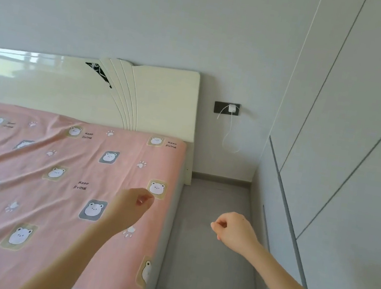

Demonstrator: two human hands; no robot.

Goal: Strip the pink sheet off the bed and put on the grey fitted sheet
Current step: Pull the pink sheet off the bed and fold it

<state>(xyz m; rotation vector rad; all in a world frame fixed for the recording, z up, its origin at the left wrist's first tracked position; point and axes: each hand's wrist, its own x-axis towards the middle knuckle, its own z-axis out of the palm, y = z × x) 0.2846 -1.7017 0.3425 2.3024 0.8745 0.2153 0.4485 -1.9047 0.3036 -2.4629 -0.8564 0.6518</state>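
Observation:
The pink sheet (56,187), printed with bear faces and paw marks, lies spread over the bed and is lightly wrinkled. It reaches up to the cream headboard (161,99). My left hand (133,201) hovers over the sheet near the bed's right edge, fingers curled shut, holding nothing. My right hand (233,228) is out over the floor beside the bed, also curled into a loose fist and empty. No grey fitted sheet is in view.
A narrow strip of grey tiled floor (205,260) runs between the bed and a tall white wardrobe (349,150) on the right. A dark wall socket (226,108) holds a white charger with a dangling cable, beside the headboard.

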